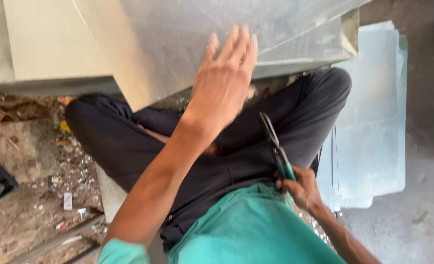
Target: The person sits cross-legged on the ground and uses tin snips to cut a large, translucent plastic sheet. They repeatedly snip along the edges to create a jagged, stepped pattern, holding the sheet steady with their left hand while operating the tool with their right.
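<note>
Head view, person seated cross-legged on floor. Left hand (224,80) raised, fingers extended, nearly together, palm toward large galvanised metal sheet (178,39) leaning over knees; contact unclear, blurred. Right hand (300,186) fist-wrapped round green handles of tin snips (275,146), blades closed, pointing up over lap. Judgement: steady sheet flat before bringing snips in; keep fingers off cut edge.

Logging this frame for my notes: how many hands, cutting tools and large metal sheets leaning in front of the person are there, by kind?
Hands: 2, the left hand flat against the sheet and the right hand holding the snips
Tin snips with green handles: 1
Large metal sheet leaning in front: 1
Total: 4
</note>
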